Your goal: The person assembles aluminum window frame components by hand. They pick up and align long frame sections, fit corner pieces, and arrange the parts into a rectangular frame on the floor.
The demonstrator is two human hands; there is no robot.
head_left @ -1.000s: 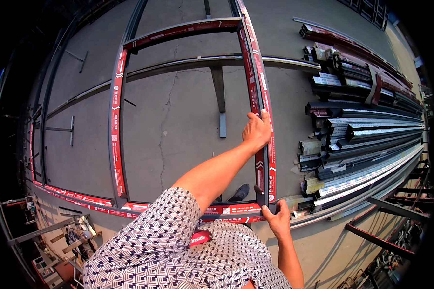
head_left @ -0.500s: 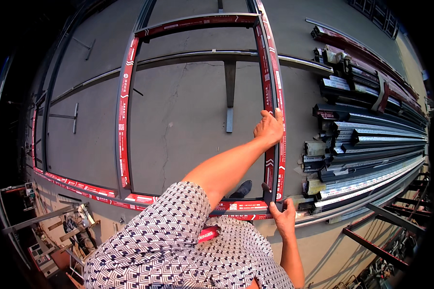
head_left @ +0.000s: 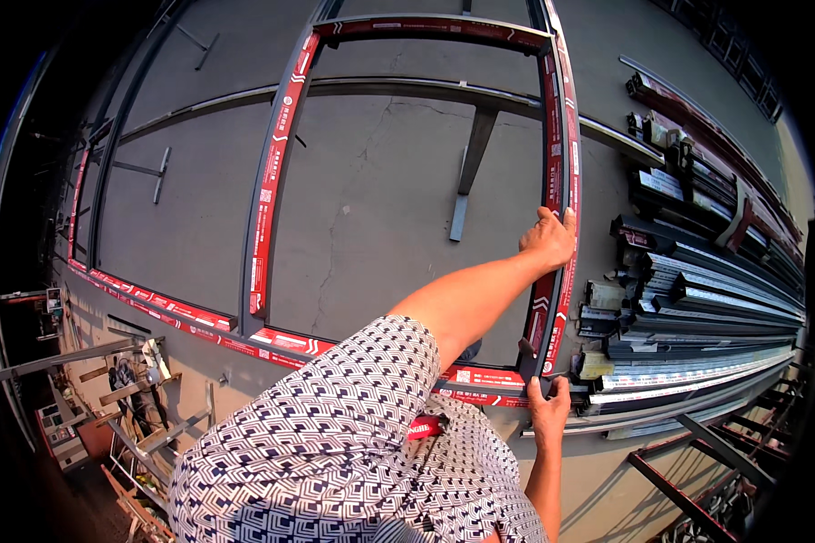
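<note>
The left arm stretches out straight, its hand (head_left: 549, 237) laid over the frame's (head_left: 560, 163) right rail, fingers curled on the edge. The right hand (head_left: 549, 404) grips the frame's near right corner. Since half a second ago the left hand sits slightly farther along the rail. The frame lies flat on the floor (head_left: 371, 199), beside stacked profiles (head_left: 697, 299).

The floor (head_left: 371, 199) is grey concrete with a thin crack running down the middle. A big frame (head_left: 272, 181) made of dark metal bars with red tape lies flat on it. A long grey bar (head_left: 398, 88) with a short leg (head_left: 469, 172) lies under the frame. At the right side, a pile of dark metal bars (head_left: 697, 299) lies close beside the frame. Small T-shaped pieces (head_left: 149, 170) lie far left.
</note>
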